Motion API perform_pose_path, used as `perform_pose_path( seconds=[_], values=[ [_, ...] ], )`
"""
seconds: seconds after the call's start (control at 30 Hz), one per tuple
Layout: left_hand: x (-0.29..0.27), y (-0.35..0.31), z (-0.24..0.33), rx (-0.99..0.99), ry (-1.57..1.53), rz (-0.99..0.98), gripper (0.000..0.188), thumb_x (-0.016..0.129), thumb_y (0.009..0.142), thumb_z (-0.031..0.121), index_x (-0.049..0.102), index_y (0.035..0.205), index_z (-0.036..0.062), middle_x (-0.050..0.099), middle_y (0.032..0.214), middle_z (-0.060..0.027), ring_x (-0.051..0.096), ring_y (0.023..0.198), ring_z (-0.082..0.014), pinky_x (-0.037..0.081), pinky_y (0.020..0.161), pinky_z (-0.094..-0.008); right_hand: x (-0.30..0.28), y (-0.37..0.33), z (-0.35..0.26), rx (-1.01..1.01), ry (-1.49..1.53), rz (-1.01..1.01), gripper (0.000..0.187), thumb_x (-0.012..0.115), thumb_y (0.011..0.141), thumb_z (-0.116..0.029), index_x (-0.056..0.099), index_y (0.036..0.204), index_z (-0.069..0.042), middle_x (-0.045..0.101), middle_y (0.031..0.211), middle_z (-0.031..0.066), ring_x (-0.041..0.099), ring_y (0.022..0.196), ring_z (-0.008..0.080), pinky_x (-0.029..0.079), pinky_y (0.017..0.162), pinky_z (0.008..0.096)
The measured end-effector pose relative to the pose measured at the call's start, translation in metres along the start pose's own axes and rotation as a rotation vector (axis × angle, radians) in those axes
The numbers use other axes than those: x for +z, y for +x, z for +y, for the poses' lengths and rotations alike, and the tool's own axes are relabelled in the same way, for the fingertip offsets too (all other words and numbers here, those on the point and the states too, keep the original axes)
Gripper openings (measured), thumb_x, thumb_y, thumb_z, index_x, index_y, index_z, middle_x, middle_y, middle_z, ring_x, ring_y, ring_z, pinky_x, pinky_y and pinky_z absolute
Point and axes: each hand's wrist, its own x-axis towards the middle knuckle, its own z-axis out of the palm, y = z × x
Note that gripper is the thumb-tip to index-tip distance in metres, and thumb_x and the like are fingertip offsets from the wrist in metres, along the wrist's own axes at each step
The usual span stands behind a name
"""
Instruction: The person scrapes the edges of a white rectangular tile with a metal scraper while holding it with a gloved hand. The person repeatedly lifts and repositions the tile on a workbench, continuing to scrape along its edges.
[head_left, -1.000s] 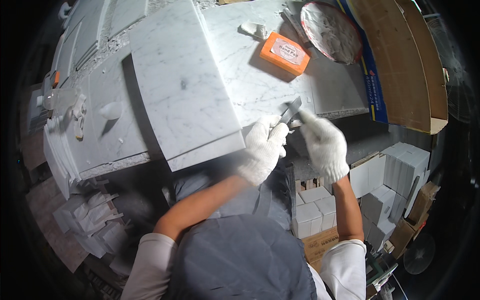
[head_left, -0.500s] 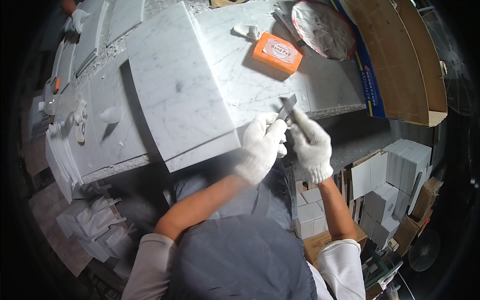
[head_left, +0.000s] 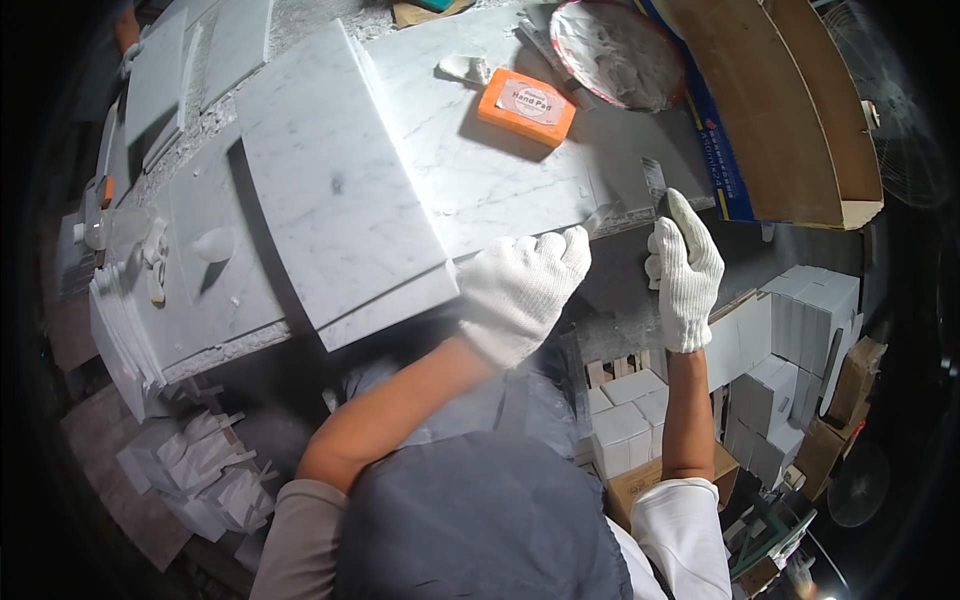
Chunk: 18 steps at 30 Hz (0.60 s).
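Observation:
My left hand (head_left: pixel 518 295), in a white knit glove, is closed at the front edge of the marble worktop. A thin metal scraper blade (head_left: pixel 603 217) juts from its fingertips. Further right, my gloved right hand (head_left: pixel 688 270) grips a second scraper, whose flat blade (head_left: pixel 653 178) points up and away. The two blades are apart. Left of my left hand lies a large grey-veined marble slab (head_left: pixel 335 180), its near end close to the glove. Beyond my hands an orange rectangular block (head_left: pixel 526 107) with a pale label rests on the worktop (head_left: pixel 490 205).
A red-rimmed round pan (head_left: pixel 620 55) of white paste stands at the back, beside an open cardboard box (head_left: pixel 790 110). A small white-coated piece (head_left: pixel 463 68) lies near the block. White boxes (head_left: pixel 790 370) are stacked at lower right. Another person's hand (head_left: pixel 130 58) shows at far left.
My hands have drawn apart: the right moved to the right with its scraper, and the blades no longer meet. My left hand has turned, its knuckles now upward. The view has shifted slightly.

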Motion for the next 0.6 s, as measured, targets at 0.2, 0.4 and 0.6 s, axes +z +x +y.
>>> perform_pose_path(
  seconds=[0.2, 0.4, 0.6],
  values=[
    [-0.007, 0.008, -0.009, 0.173, 0.098, -0.009, 0.009, 0.061, 0.087, 0.013, 0.062, 0.095, 0.0099, 0.058, 0.079, -0.0026, 0.064, 0.074, -0.0165, 0.052, 0.059, -0.0332, -0.001, -0.003, 0.010, -0.266, -0.639, -0.377, 0.036, 0.066, 0.099, -0.008, 0.069, 0.134, -0.009, 0.074, 0.120, 0.0074, 0.068, 0.107, 0.0165, 0.054, 0.093, 0.0299],
    [-0.003, 0.007, -0.015, 0.191, 0.094, 0.021, 0.007, 0.063, 0.085, 0.013, 0.063, 0.091, 0.0104, 0.058, 0.077, -0.0034, 0.063, 0.069, -0.0180, 0.052, 0.057, -0.0341, 0.003, -0.008, 0.007, -0.129, -0.428, -0.254, 0.033, 0.068, 0.097, -0.007, 0.070, 0.131, -0.005, 0.073, 0.107, 0.0063, 0.068, 0.096, 0.0130, 0.054, 0.082, 0.0263],
    [0.002, 0.008, -0.015, 0.161, 0.010, 0.027, 0.008, 0.059, 0.095, 0.018, 0.062, 0.088, 0.0133, 0.055, 0.067, -0.0066, 0.061, 0.058, -0.0245, 0.049, 0.051, -0.0386, -0.006, -0.007, 0.012, -0.267, -0.626, -0.132, 0.034, 0.068, 0.096, -0.009, 0.069, 0.130, -0.002, 0.075, 0.115, 0.0130, 0.071, 0.109, 0.0207, 0.053, 0.098, 0.0313]
  ],
)
